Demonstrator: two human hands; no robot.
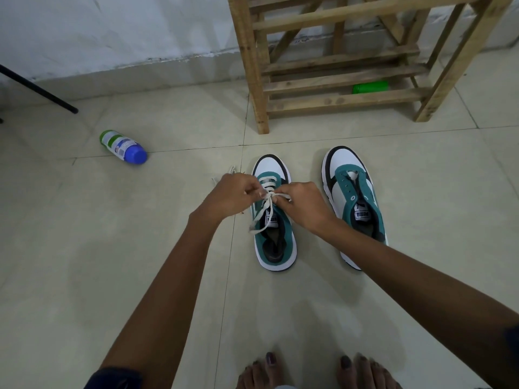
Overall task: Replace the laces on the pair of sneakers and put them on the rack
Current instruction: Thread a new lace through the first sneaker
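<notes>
Two teal, white and black sneakers stand on the tiled floor, toes pointing away from me. The left sneaker point(273, 242) carries a white lace point(265, 182) threaded through its eyelets. My left hand point(233, 196) and my right hand point(302, 202) each pinch a strand of that lace over the tongue, where the strands cross in a knot. Two loose lace ends hang down over the shoe's left side. The right sneaker point(351, 197) has no lace, and its eyelets stand bare. A wooden slatted rack point(337, 77) stands just behind the shoes.
A bottle point(123, 147) with a blue cap lies on its side on the floor to the left. A green object point(370, 87) lies under the rack's lowest shelf. More white lace point(231, 171) lies behind my left hand. A black pole point(36, 88) slants at far left. My bare feet point(317, 372) are at the bottom edge.
</notes>
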